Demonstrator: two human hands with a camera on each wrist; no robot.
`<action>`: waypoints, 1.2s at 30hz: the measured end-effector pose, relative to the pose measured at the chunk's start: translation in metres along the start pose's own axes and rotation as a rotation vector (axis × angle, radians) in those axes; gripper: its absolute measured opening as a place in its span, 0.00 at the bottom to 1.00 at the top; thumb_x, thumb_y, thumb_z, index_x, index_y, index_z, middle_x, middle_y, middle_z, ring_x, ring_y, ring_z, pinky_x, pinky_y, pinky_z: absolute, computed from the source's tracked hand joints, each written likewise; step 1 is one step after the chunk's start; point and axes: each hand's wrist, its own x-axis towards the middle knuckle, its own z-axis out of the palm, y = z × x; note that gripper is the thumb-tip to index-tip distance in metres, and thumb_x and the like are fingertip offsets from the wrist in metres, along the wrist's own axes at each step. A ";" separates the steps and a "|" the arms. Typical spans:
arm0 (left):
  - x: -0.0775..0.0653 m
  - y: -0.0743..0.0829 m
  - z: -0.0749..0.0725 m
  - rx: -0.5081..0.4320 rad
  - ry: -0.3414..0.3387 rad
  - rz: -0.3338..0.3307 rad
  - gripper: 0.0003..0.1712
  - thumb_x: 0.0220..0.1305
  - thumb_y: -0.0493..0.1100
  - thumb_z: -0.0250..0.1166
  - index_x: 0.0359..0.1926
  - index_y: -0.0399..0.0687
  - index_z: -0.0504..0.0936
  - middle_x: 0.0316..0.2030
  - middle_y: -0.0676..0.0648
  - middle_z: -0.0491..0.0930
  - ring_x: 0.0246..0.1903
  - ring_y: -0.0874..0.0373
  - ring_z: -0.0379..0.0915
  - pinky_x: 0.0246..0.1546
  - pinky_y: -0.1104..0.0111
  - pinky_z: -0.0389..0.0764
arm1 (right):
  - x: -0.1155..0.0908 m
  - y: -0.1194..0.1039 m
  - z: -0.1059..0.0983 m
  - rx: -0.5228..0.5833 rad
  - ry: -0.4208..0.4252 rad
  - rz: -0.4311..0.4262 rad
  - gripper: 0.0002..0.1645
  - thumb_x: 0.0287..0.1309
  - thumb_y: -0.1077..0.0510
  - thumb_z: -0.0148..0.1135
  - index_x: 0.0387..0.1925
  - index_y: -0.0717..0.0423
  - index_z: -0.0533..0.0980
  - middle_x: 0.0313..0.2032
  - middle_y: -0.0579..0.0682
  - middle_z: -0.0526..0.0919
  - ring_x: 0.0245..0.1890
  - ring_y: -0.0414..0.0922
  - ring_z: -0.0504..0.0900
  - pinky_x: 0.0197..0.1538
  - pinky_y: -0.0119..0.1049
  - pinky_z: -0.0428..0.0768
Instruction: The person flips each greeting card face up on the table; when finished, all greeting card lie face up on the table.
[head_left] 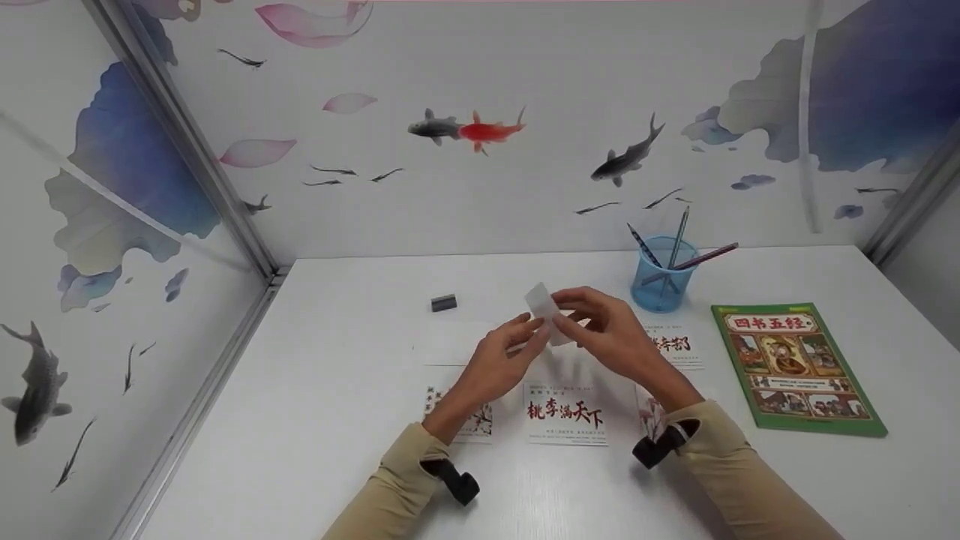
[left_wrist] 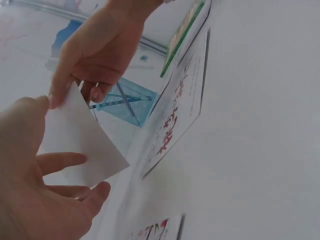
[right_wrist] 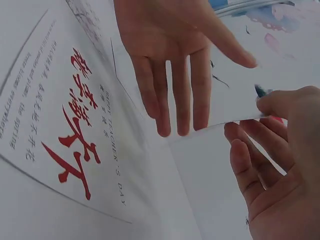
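Note:
A plain white card point(head_left: 546, 311) is held up above the table between both hands. My right hand point(head_left: 611, 334) pinches its edge between thumb and fingers, which also shows in the left wrist view, where the card point(left_wrist: 82, 137) tilts. My left hand point(head_left: 499, 360) is at the card's near left side. In the right wrist view the left hand's fingers point(right_wrist: 200, 90) are straight along the card's edge, its thumb spread apart. Below the hands lies a printed card with red characters point(head_left: 566, 412). A blossom-printed card point(head_left: 480, 424) lies partly hidden under the left forearm.
Another red-lettered card point(head_left: 682, 345) lies beyond the right wrist, and a pink-flowered one point(head_left: 651, 412) near it. A small dark grey block point(head_left: 443, 302) sits at the back. A blue mesh cup point(head_left: 660, 281) holds several pencils. At the right lies a green-bordered book point(head_left: 799, 367).

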 end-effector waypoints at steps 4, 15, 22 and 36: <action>0.002 -0.001 0.001 -0.185 -0.051 0.010 0.33 0.85 0.61 0.55 0.78 0.47 0.72 0.72 0.42 0.78 0.70 0.47 0.79 0.69 0.60 0.82 | -0.002 -0.005 0.009 -0.096 -0.079 -0.065 0.22 0.75 0.44 0.68 0.66 0.39 0.82 0.61 0.39 0.88 0.54 0.42 0.86 0.50 0.36 0.85; 0.000 -0.003 0.001 -0.225 -0.119 0.002 0.25 0.82 0.43 0.56 0.76 0.50 0.74 0.59 0.46 0.86 0.52 0.57 0.85 0.56 0.66 0.84 | -0.002 0.000 0.007 -0.205 0.017 -0.163 0.33 0.72 0.66 0.68 0.73 0.40 0.79 0.71 0.45 0.81 0.39 0.42 0.79 0.39 0.31 0.76; 0.001 -0.003 0.002 -0.318 -0.148 0.027 0.33 0.78 0.47 0.68 0.78 0.51 0.71 0.70 0.44 0.78 0.67 0.47 0.82 0.67 0.60 0.84 | 0.000 -0.001 0.001 -0.249 0.134 -0.010 0.32 0.68 0.47 0.76 0.71 0.47 0.79 0.49 0.51 0.86 0.32 0.44 0.80 0.33 0.32 0.77; 0.004 -0.005 0.001 -0.367 -0.044 0.030 0.26 0.83 0.38 0.58 0.77 0.44 0.71 0.63 0.39 0.80 0.59 0.46 0.86 0.63 0.59 0.87 | 0.001 0.006 -0.003 -0.239 0.169 0.132 0.54 0.65 0.43 0.78 0.83 0.52 0.61 0.73 0.60 0.76 0.61 0.58 0.82 0.56 0.52 0.85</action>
